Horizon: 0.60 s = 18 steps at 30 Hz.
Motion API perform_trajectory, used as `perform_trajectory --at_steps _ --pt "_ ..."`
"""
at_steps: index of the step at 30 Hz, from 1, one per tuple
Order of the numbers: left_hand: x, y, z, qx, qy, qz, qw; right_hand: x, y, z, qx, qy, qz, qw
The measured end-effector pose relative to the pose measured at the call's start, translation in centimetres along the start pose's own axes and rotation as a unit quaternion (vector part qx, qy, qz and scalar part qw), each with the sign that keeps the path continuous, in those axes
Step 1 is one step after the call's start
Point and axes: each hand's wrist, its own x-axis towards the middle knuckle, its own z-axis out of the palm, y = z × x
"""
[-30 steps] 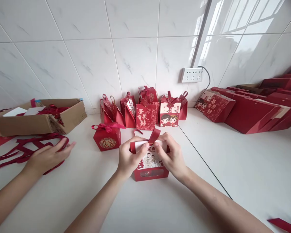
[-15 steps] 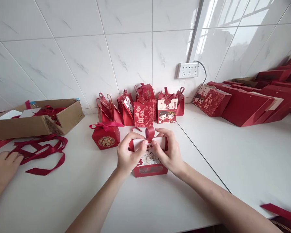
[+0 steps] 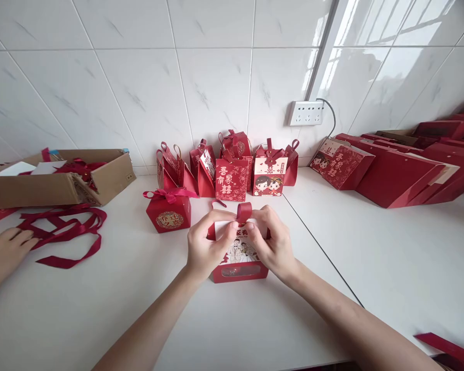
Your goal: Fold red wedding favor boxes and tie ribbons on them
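A small red and white gift box (image 3: 239, 257) with a couple printed on its front stands on the white counter (image 3: 255, 319) in front of me. My left hand (image 3: 206, 247) and my right hand (image 3: 272, 242) both pinch the red ribbon loop (image 3: 244, 212) at the top of this box. The fingers of both hands are pressed together on the ribbon.
Another person's hand (image 3: 3, 252) rests at the far left by loose red ribbons (image 3: 65, 229). A cardboard box (image 3: 58, 183) lies behind them. Several finished red gift boxes (image 3: 232, 172) stand against the tiled wall, one (image 3: 169, 211) nearer. Flat red cartons (image 3: 394, 165) lean at the right.
The ribbon has gone from a loose strip to a small loop between my fingers. The other person's hand has drawn back from the loose ribbons to the far left edge.
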Motion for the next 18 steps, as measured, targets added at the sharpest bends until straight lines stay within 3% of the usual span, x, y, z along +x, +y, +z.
perform_trajectory --at_steps 18 --pt "-0.03 -0.02 0.01 -0.021 0.005 -0.002 1.0 0.0 -0.14 -0.09 0.006 -0.003 0.012 1.0"
